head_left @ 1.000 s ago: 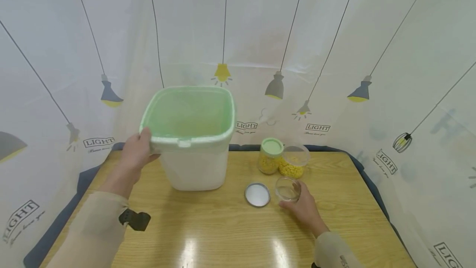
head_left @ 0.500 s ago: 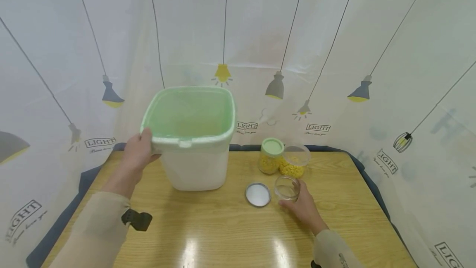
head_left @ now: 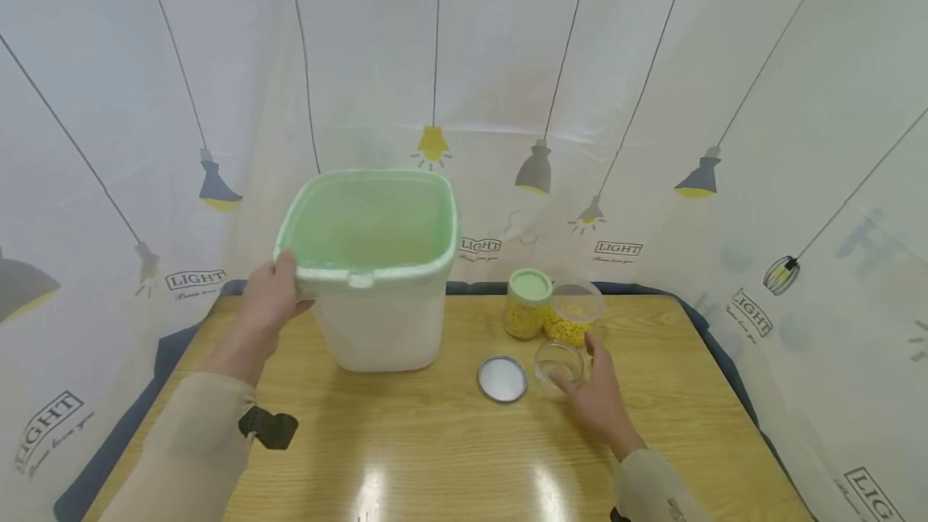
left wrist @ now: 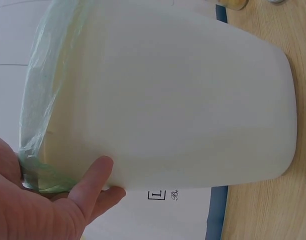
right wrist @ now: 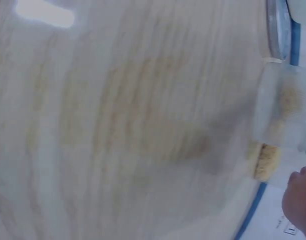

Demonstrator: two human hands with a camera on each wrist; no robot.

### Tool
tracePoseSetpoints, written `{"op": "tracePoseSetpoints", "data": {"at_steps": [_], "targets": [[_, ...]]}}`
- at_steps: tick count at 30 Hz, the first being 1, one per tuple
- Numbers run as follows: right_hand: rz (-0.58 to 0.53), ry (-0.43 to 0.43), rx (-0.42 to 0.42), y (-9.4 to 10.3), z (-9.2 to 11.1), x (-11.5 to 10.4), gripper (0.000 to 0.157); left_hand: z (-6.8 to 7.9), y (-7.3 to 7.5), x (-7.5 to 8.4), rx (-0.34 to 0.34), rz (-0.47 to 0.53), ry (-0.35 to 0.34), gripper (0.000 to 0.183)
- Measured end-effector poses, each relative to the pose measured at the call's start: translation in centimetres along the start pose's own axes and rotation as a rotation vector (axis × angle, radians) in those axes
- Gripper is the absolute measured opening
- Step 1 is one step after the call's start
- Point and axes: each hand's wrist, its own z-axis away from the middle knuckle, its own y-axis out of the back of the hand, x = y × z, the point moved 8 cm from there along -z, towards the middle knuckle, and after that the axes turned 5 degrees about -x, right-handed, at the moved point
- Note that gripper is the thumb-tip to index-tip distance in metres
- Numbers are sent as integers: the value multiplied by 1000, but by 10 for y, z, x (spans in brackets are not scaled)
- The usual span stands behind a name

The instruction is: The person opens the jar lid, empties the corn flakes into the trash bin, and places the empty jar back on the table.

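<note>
A white trash bin (head_left: pixel 384 329) with a light green liner bag (head_left: pixel 406 271) folded over its rim stands on the left of the table. My left hand (head_left: pixel 270 296) holds the bin by its near left corner, thumb over the liner; the left wrist view shows fingers (left wrist: pixel 95 182) against the bin's side. On the right, a clear, see-through jar (head_left: pixel 557 349) stands without a lid. Around its near right side my right hand (head_left: pixel 600 397) is spread, thumb and fingers apart. In the right wrist view, that hand (right wrist: pixel 299 202) shows only partly, beside the clear jar (right wrist: pixel 280 110).
Left of the clear jar lies a round silver-edged lid (head_left: pixel 502 379). Behind it stand a green-lidded jar (head_left: pixel 529 288) of yellow bits and a clear-lidded container (head_left: pixel 569 331) of similar bits. A lamp-printed curtain (head_left: pixel 348 47) hangs behind the wooden table (head_left: pixel 449 457).
My right hand has let go of the clear jar, its fingers spreading away to the right. The left hand and the bin have stayed put.
</note>
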Motion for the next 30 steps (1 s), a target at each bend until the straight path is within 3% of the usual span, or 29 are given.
{"op": "tracePoseSetpoints", "data": {"at_steps": [4, 8, 23, 30], "targets": [[-28, 117, 96, 17, 0, -25, 85, 2, -1, 2, -8, -3, -2, 75], [-42, 140, 99, 24, -5, -47, 82, 3, 0, 3, -11, -14, 3, 75], [-42, 42, -32, 7, -24, -100, 79, -2, 4, 0, -5, -37, -3, 76], [-178, -48, 30, -7, -29, -105, 87, -1, 2, 0, -13, -25, -7, 76]]}}
